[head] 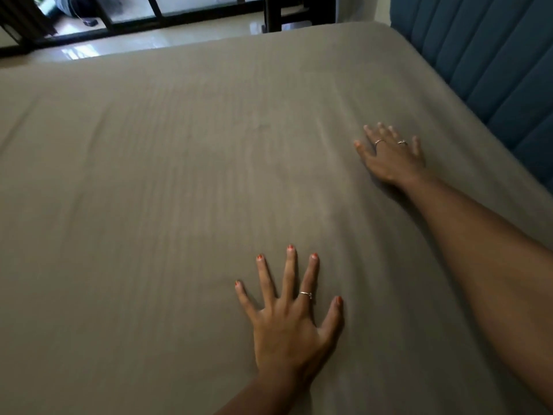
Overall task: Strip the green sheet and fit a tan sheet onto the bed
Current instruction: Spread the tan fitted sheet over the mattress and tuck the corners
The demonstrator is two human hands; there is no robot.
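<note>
With the tan sheet (179,175) already spread over the bed, both your left hand (287,319) and right hand (392,157) lie flat, fingers splayed, smoothing it, so next I'd sweep the faint wrinkles outward toward the edges.

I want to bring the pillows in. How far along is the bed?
Nearly done. The tan sheet covers the whole visible mattress top and wraps the far corner by the blue headboard; no green sheet shows. The left hand and right hand press flat, smoothing faint creases. Near-side tucking is out of view.
</note>
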